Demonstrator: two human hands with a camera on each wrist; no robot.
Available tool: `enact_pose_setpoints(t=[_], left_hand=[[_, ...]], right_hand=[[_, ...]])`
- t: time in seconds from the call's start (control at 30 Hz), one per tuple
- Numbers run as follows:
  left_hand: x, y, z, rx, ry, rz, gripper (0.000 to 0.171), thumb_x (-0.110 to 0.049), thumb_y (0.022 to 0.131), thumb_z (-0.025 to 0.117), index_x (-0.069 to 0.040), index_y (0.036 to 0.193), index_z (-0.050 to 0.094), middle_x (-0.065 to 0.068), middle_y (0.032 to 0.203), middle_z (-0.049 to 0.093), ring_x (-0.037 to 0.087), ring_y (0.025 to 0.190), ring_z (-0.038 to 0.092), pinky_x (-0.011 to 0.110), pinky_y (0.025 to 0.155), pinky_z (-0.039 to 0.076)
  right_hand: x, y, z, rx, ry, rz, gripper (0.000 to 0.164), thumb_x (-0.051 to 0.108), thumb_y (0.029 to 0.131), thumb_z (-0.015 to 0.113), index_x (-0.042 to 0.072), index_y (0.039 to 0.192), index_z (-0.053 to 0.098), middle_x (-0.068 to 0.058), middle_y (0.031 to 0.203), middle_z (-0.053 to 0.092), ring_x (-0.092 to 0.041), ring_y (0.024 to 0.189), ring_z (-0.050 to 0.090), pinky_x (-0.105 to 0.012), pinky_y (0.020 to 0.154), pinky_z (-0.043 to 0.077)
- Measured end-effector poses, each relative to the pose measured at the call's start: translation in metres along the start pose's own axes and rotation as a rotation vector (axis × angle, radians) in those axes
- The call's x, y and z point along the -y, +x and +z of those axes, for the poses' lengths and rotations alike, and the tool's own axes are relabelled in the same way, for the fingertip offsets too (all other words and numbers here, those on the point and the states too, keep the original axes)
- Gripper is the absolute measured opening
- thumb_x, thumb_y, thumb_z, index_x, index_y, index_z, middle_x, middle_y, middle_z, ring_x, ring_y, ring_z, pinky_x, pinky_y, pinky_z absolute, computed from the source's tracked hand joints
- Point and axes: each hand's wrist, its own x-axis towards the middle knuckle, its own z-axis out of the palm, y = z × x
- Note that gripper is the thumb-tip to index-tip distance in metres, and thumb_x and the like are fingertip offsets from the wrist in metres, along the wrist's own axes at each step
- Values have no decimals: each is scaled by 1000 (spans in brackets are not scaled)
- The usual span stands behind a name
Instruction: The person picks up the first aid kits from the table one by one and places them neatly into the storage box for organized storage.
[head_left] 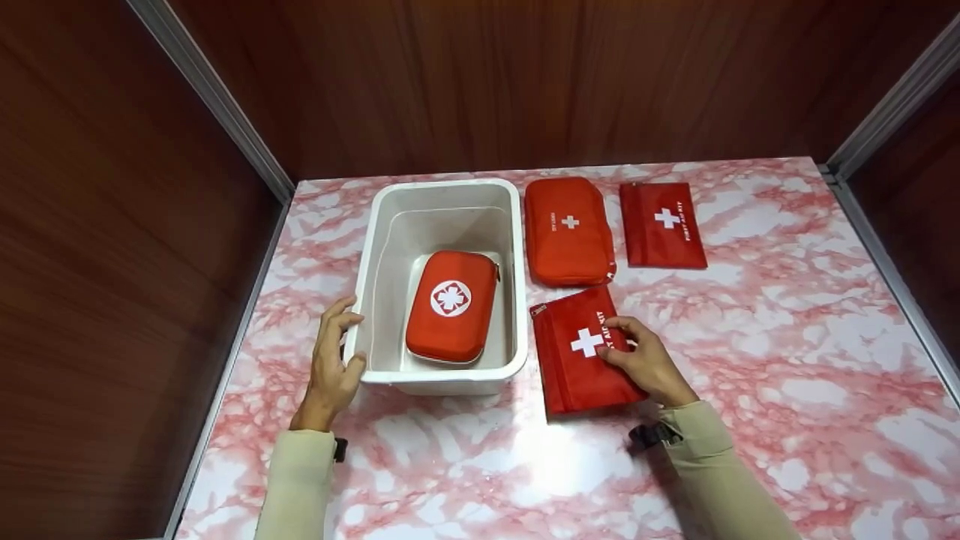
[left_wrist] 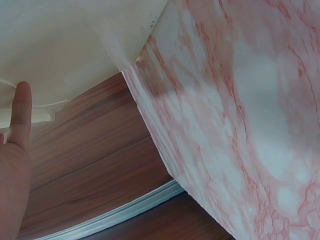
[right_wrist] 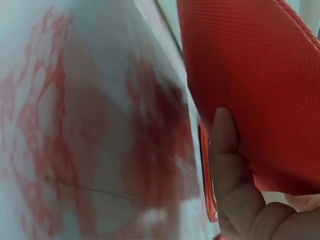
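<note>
I pinch one flat red fabric pouch with a white cross (head_left: 566,379) between thumb and fingers of my right hand (head_left: 646,364), right of one white rectangular plastic bin (head_left: 435,376). My left hand (head_left: 332,367) touches its left rim, thumb and fingers apart. Inside lies one rounded orange-red case (head_left: 448,334); beyond lie one puffy orange-red fabric case (head_left: 566,255) and a second flat red pouch (head_left: 646,240).

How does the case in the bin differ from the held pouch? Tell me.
The case is thick with rounded corners; the pouch is thin with sharper ones. The case lies in the bin; the right hand holds the pouch outside it. The case bears a round badge, the pouch a cross. Both are red.
</note>
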Motion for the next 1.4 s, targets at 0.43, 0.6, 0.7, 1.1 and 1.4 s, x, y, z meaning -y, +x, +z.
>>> enact_pose_setpoints(t=[0.43,0.6,0.7,1.1,1.4], left_hand=[[3,-1,-2,-3,-4,6,48,12,62,42,21,108,48,43,133,40,48,114,48,25,97,43],[33,-8,-1,-12,6,31,52,10,61,43,15,113,51,36,138,41,41,118,49,24,97,42],[43,-11,-1,-14,5,43,53,9,61,44,13,114,51,32,140,42,38,120,49,24,97,43],[17,-4,-1,8,33,2,48,11,62,44,18,110,50,38,136,41,43,115,51,42,94,48],[44,-11,-1,0,36,19,52,8,62,46,9,114,53,28,142,43,34,117,51,55,90,48]], right_hand=[[8,4,-4,-24,72,25,47,5,89,70,-1,132,52,-24,122,55,-24,99,60,-24,76,51],[17,5,-7,-33,79,30,48,8,89,71,-1,132,52,-22,121,55,-19,98,60,-23,76,51],[21,7,-10,-42,84,23,48,8,89,71,-2,132,52,-23,122,55,-16,96,60,-22,77,50],[37,13,-15,-97,118,-7,46,4,88,70,-5,130,53,-17,115,55,-10,91,60,-21,75,50],[52,18,-21,-111,160,-19,47,5,89,70,-6,131,51,-12,112,55,-9,88,61,-22,72,53]])
